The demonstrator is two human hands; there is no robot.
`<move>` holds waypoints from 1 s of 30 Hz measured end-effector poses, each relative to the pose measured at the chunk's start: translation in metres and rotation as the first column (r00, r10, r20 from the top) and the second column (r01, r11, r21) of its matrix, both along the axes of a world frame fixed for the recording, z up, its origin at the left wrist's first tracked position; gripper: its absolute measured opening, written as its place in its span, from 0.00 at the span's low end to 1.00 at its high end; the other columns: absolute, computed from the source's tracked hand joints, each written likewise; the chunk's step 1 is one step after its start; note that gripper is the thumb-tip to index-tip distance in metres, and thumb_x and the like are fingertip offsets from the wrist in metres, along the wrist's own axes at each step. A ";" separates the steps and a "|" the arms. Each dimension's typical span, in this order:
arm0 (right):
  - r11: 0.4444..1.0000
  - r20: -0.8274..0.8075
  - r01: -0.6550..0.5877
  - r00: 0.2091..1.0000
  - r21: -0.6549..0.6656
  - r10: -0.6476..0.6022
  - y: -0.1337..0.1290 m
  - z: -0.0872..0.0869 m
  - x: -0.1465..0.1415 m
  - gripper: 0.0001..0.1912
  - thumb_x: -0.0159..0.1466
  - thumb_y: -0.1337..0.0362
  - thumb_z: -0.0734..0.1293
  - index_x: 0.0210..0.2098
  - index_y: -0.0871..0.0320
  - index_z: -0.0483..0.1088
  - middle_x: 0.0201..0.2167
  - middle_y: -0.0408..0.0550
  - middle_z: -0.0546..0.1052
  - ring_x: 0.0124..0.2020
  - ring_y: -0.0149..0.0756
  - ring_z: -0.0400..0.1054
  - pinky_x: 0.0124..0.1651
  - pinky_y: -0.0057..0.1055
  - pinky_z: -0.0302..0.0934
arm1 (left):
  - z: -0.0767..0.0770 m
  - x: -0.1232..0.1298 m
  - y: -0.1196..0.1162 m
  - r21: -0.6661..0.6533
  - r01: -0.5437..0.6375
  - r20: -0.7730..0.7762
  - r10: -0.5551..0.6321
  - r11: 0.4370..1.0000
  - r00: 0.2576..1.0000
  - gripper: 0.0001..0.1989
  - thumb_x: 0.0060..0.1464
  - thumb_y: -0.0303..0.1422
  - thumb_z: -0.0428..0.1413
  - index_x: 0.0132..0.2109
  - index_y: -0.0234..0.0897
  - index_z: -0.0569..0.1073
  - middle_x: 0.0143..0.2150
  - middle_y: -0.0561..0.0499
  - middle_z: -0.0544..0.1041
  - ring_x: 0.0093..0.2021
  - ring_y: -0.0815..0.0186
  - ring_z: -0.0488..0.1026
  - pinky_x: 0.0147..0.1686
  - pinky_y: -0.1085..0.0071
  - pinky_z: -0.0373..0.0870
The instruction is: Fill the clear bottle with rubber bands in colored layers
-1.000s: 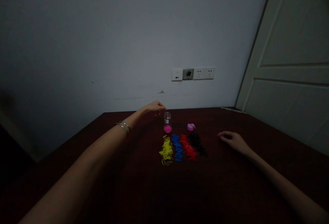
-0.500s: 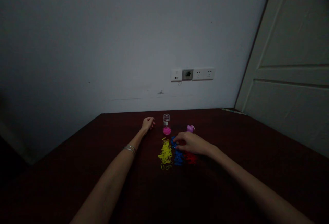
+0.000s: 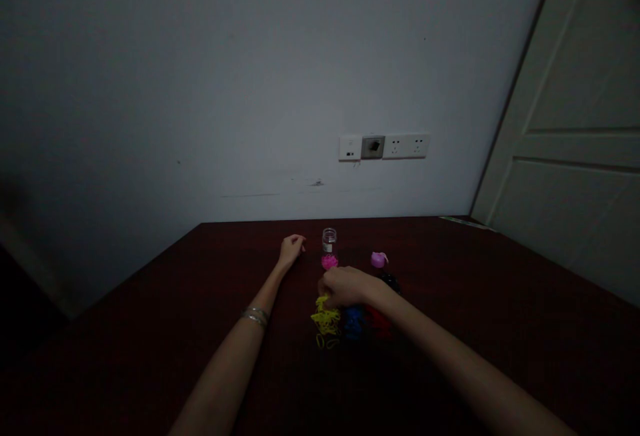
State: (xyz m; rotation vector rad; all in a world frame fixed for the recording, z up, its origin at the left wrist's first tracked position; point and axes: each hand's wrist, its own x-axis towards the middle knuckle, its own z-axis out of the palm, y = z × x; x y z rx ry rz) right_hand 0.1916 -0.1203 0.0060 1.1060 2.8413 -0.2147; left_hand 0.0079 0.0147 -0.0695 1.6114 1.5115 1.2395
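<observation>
While the R hand [image 3: 345, 286] reaches palm-down over the far end of the yellow bands [image 3: 327, 323], the L hand [image 3: 291, 251] rests on the dark red-brown table [image 3: 150, 316], just L of the clear jar [image 3: 329, 237]. R fingers are bent down close tog. at the yellow pile; grip looks narrow, but can't tell if a band is pinched (tips partly hidden, light v. dim). L fingers are loosely curled; can't tell if anything's inside. Jar stands upright w/ pink bands [image 3: 329, 262] at its bottom. Pink-purple lid [image 3: 379, 260] sits to its R, apart. Blue bands [image 3: 354, 326] lie R of the yellow, then red bands [image 3: 381, 324], both partly covered by the R hand & forearm; black bands [image 3: 391, 281] show just beyond the wrist. Bracelets [image 3: 256, 317] circle the L wrist.
</observation>
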 end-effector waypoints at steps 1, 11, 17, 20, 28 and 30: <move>1.000 0.004 -0.004 1.000 0.001 0.004 0.000 0.001 -0.002 0.14 0.53 0.58 0.66 0.37 0.55 0.74 0.32 0.48 0.77 0.32 0.37 0.70 0.28 0.25 0.56 | 0.000 0.001 -0.001 -0.001 0.001 -0.011 -0.001 1.000 1.000 0.12 0.49 0.33 0.46 0.34 0.31 0.72 0.18 0.56 0.67 0.15 0.75 0.58 0.18 0.79 0.55; 1.000 -0.052 0.002 0.999 -0.021 -0.004 0.000 0.007 -0.004 0.12 0.54 0.60 0.64 0.37 0.55 0.74 0.33 0.47 0.77 0.32 0.36 0.70 0.29 0.24 0.56 | 0.032 -0.003 -0.015 -0.109 0.252 0.046 -0.249 0.961 0.967 0.14 0.47 0.32 0.50 0.41 0.32 0.71 0.33 0.49 0.73 0.24 0.74 0.65 0.19 0.80 0.58; 0.999 -0.080 0.011 0.997 -0.038 -0.014 0.000 0.009 0.003 0.13 0.54 0.60 0.64 0.37 0.55 0.74 0.33 0.47 0.76 0.32 0.35 0.69 0.29 0.24 0.55 | 0.078 0.009 -0.027 -0.216 0.722 0.053 -0.731 0.657 0.681 0.27 0.38 0.27 0.60 0.49 0.33 0.66 0.43 0.45 0.72 0.38 0.70 0.69 0.39 0.73 0.65; 0.999 -0.106 0.014 0.994 -0.047 -0.019 0.001 0.011 0.005 0.12 0.54 0.60 0.64 0.36 0.55 0.73 0.33 0.46 0.76 0.31 0.33 0.68 0.27 0.23 0.53 | 0.079 0.021 -0.031 -0.201 0.716 0.001 -0.731 0.669 0.683 0.26 0.36 0.29 0.63 0.46 0.31 0.66 0.41 0.45 0.72 0.39 0.68 0.69 0.41 0.69 0.64; 0.994 -0.181 -0.004 0.983 -0.108 -0.016 0.003 0.010 0.008 0.11 0.54 0.60 0.64 0.35 0.57 0.73 0.30 0.44 0.75 0.28 0.29 0.66 0.25 0.23 0.51 | 0.067 0.031 -0.032 -0.136 0.681 -0.041 -0.690 0.720 0.722 0.21 0.36 0.35 0.64 0.38 0.32 0.67 0.36 0.49 0.71 0.35 0.70 0.68 0.40 0.69 0.64; 0.989 -0.221 -0.020 0.975 -0.144 -0.012 0.006 0.008 0.010 0.11 0.55 0.60 0.65 0.35 0.58 0.73 0.29 0.44 0.75 0.27 0.28 0.65 0.25 0.22 0.52 | 0.068 0.031 -0.031 -0.134 0.689 -0.030 -0.698 0.712 0.716 0.20 0.37 0.35 0.63 0.38 0.32 0.68 0.35 0.50 0.71 0.35 0.70 0.67 0.40 0.69 0.63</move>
